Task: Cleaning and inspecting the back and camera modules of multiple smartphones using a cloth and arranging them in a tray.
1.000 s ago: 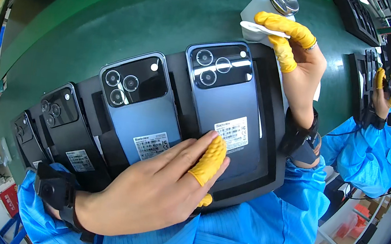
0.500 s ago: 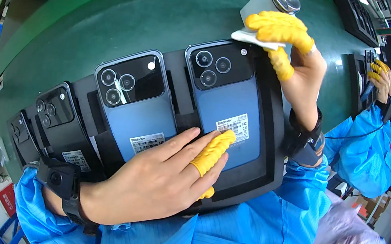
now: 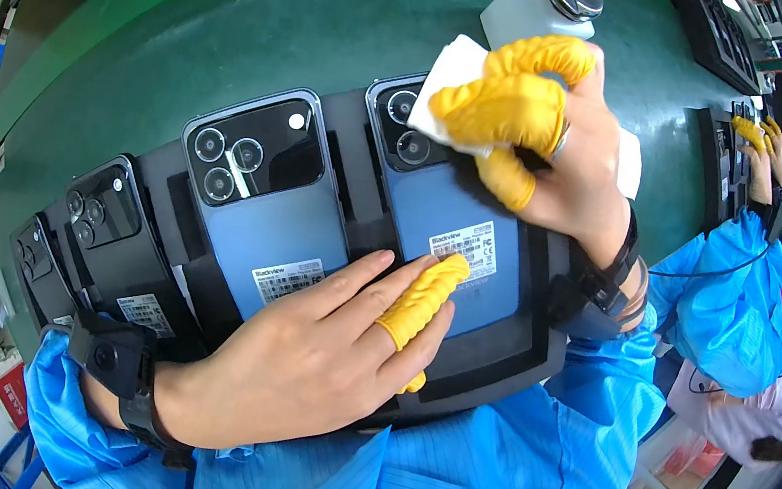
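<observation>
- The right hand (image 3: pixel 535 129) pinches a folded white cloth (image 3: pixel 448 76) between yellow-sleeved fingers and thumb, over the top end of a phone.
- The left hand (image 3: pixel 305 343) lies palm down, fingers stretched and close together, grasping nothing visible; its yellow-covered fingertip rests on the same phone's label.
- That blue phone (image 3: pixel 423 199) lies back up, under the right hand and just beyond the left hand's fingertips: smooth matt back, glossy black camera panel partly hidden by the cloth, white label (image 3: pixel 477 242) lower down.
- Just beyond the left hand's knuckles lies a second blue phone (image 3: pixel 276 233), its three lenses showing.
- Left of that hand are two darker phones (image 3: pixel 131 256), all four in a black tray (image 3: pixel 546 354).
- Beyond the right hand, a white bottle (image 3: pixel 527 12) with a metal top stands on the green bench (image 3: pixel 240 40).
</observation>
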Available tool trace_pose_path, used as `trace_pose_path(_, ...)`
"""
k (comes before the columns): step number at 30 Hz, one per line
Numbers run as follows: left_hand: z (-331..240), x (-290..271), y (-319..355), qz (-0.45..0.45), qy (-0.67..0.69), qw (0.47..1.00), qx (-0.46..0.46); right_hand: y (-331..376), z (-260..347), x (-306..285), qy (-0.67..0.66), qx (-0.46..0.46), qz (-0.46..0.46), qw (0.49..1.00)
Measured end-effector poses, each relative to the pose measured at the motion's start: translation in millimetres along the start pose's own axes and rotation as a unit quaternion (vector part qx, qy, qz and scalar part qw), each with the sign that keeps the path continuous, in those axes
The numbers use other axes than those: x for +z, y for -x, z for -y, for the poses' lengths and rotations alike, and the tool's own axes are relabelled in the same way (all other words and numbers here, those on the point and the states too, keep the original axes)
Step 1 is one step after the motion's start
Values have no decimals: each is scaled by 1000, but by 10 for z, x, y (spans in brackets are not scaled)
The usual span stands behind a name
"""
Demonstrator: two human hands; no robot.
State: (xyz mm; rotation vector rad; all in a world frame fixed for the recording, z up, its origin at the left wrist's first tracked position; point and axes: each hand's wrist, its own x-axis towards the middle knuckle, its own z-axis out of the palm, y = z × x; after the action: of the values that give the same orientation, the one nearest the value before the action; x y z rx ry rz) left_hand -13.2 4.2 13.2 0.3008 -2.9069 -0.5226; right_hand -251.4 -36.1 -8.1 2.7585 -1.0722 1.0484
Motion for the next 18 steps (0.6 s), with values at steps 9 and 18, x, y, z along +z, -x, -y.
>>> trace_pose_path(9, -96, 101, 33, -5, -14, 1000, 8, 258, -14, -51, -7, 60, -129, 990)
trace_pose_path(18, -201, 230, -88, -4, -14, 1000, 4, 278, 78, -57, -25, 43, -30, 998)
